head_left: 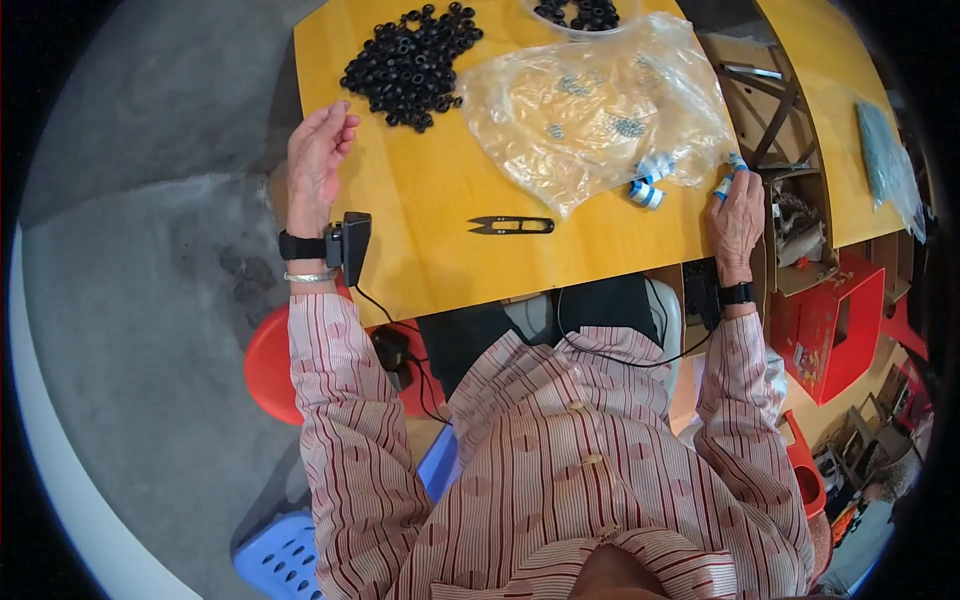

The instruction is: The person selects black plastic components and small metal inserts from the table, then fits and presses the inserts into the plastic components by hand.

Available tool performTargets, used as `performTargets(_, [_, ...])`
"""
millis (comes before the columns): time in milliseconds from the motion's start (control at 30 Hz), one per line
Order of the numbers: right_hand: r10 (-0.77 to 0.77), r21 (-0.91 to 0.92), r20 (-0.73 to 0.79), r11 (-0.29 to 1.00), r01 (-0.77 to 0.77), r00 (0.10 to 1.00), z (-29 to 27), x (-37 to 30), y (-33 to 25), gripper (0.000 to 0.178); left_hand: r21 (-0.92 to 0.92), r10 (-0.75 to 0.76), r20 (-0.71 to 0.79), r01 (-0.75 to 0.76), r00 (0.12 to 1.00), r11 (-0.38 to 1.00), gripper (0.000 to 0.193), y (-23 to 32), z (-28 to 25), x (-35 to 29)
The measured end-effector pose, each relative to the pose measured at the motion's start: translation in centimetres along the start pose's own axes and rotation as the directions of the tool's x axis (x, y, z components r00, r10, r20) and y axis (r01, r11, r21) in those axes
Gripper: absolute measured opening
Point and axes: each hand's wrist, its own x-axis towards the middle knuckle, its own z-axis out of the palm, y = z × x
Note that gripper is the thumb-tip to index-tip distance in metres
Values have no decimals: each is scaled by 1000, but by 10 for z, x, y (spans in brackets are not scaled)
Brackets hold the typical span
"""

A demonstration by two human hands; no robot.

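Note:
At the table's left edge, my left hand [318, 155] is raised beside a pile of small black rings [405, 70]. Its fingers are curled together, and whatever they may hold is too small to make out. My right hand [738, 225] rests at the table's right edge, fingers stretched forward. Blue-and-white wraps [728, 182] show around its fingertips. Left of that hand, blue-and-white strip pieces [648, 190] lie on the corner of a clear plastic bag [600, 110]. Small metallic bits [628, 127] are scattered on the bag. Black thread snips [511, 226] lie between my hands.
A clear tub [580, 28] of black rings stands at the far edge of the yellow table [420, 250]. Cables hang from devices on both wrists. Right of the table are an open carton, a red crate [826, 325] and another yellow surface carrying a bag [886, 160].

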Motion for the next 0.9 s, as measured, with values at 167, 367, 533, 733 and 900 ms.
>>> performTargets(167, [70,-66,78,996,-65,994,1,6,-9,29,295,81,-101,-48,992,954,21,-28,7,-6])
performTargets(367, [59,-108,33,993,-55,998,5,6,-4,34,684,458,87,-387,885,618,16,-42,31,-12])
performTargets(533, [80,-79,57,994,-75,995,-1,8,-9,29,739,516,188,-467,836,486,25,-46,36,-9])
performTargets(733, [93,-94,74,992,-86,993,2,7,-8,30,783,560,333,-554,759,285,33,-60,43,-13])
performTargets(900, [63,-106,51,993,-57,997,4,7,-4,33,784,554,327,-547,766,293,32,-64,50,-32])
